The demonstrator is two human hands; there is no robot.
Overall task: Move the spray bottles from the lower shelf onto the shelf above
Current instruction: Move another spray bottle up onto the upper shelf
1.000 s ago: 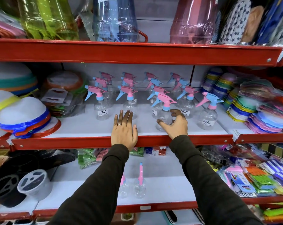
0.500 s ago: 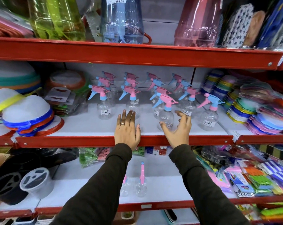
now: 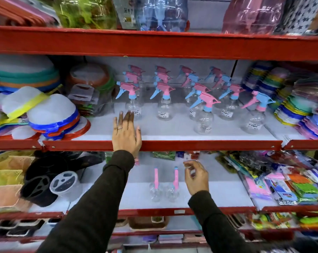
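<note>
Two clear spray bottles with pink tops, one on the left (image 3: 156, 187) and one on the right (image 3: 174, 187), stand side by side on the white lower shelf (image 3: 227, 194). Several more clear bottles with pink and blue triggers stand in rows on the upper shelf (image 3: 172, 133); the nearest of them (image 3: 203, 115) is towards the front. My left hand (image 3: 126, 133) lies flat, fingers spread, on the upper shelf's red front edge. Over the lower shelf, just right of the two bottles, my right hand (image 3: 196, 177) hovers with curled fingers and holds nothing.
Stacked white lids with coloured rims (image 3: 50, 115) fill the upper shelf's left, stacked coloured plates (image 3: 300, 106) its right. Black round holders (image 3: 43, 179) sit left on the lower shelf, packaged goods (image 3: 282, 183) right. Large plastic jugs (image 3: 162, 13) stand on the top shelf.
My right hand let go of the front bottle on the upper shelf and dropped to the lower shelf beside the two bottles. My left hand shifted left along the upper shelf's edge.
</note>
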